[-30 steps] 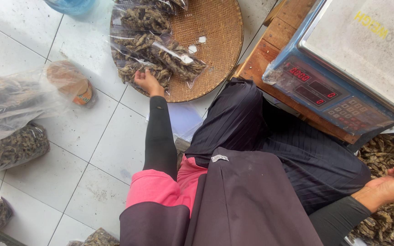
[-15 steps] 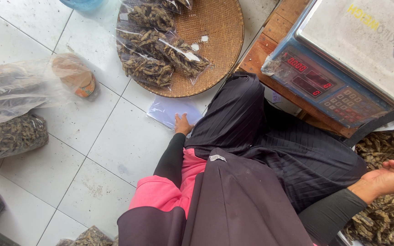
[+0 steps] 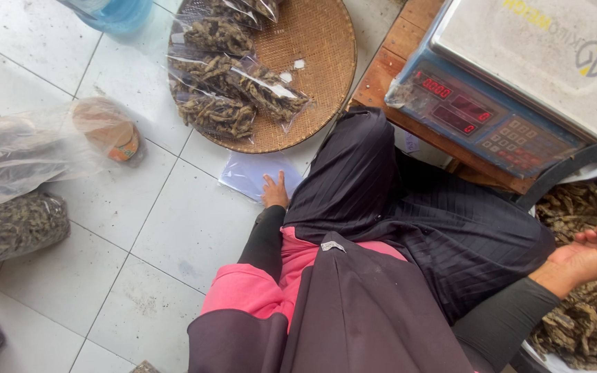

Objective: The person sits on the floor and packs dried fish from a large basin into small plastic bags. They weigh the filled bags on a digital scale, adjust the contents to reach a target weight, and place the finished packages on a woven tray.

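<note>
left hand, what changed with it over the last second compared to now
The left hand drew back from the packed bags on the woven tray toward the body and now rests on the flat clear plastic bags on the tiled floor. It holds nothing. The right hand stayed open, palm up, over the dried pieces. Scale and tray did not move.

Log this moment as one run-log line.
left hand: fingers on stack of clear bags on tiled floor | right hand: open, palm up, above dried pieces | scale: unloaded
</note>
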